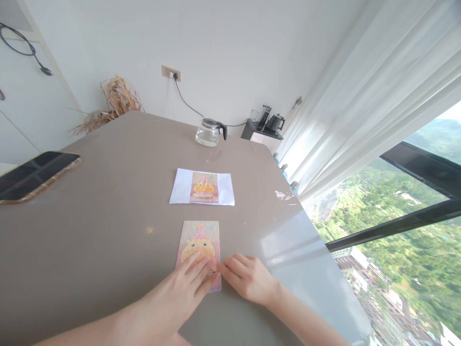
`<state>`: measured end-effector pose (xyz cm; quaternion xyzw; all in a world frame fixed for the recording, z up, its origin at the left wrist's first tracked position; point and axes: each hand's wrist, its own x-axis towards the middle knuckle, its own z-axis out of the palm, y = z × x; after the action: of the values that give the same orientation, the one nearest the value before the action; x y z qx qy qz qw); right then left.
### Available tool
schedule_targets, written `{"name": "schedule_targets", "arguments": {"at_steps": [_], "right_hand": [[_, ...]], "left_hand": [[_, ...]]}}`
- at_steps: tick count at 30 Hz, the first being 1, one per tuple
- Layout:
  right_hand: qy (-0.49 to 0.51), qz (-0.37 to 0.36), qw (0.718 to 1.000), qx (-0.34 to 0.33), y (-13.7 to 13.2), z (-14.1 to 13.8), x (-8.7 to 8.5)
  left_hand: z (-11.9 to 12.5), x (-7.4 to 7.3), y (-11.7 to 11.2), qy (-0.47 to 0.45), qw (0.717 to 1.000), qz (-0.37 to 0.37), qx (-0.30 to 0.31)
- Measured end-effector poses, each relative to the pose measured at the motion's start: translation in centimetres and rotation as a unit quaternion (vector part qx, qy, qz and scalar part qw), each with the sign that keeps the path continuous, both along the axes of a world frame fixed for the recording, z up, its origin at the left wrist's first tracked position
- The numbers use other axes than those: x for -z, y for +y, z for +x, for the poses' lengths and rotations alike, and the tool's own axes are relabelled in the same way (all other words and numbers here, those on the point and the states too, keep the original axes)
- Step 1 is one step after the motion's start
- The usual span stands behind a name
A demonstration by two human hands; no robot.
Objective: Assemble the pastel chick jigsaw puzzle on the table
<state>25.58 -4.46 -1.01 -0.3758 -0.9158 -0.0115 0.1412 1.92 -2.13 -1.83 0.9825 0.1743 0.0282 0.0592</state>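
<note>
Most of the jigsaw puzzle (199, 235) looks done: its upper part forms one continuous cartoon picture, like that on the printed sheet (204, 187) just beyond it, toward the far edge of the surface (108, 206). The puzzle lies well in from the surface's right edge. What is left seems to be at the puzzle's lower right, where a short dark seam shows between the hands. The left hand (187, 281) is open, laid over the lower part and hiding pieces there; the right hand (249, 278), fingers bent, is at the puzzle's right edge, and I cannot tell whether it pinches anything.
</note>
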Motion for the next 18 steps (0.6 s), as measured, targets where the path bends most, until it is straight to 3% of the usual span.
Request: {"name": "schedule_targets", "arguments": {"at_steps": [5, 10, 13, 18], "right_hand": [[-0.006, 0.043, 0.999, 0.020, -0.6, 1.4, 0.1], [0.001, 0.042, 0.998, 0.044, -1.5, 2.0, 0.4], [0.018, 0.043, 0.997, 0.058, -1.6, 1.9, 0.5], [0.052, 0.051, 0.996, 0.058, -1.1, 1.4, 0.9]], "left_hand": [[0.1, -0.8, 0.3, -0.014, 1.000, -0.024, -0.008], [0.5, -2.1, 1.8, -0.063, 0.988, -0.139, -0.027], [0.6, -2.1, 2.6, -0.109, 0.975, -0.189, -0.052], [0.3, -1.7, 3.3, -0.130, 0.970, -0.190, -0.081]]}}
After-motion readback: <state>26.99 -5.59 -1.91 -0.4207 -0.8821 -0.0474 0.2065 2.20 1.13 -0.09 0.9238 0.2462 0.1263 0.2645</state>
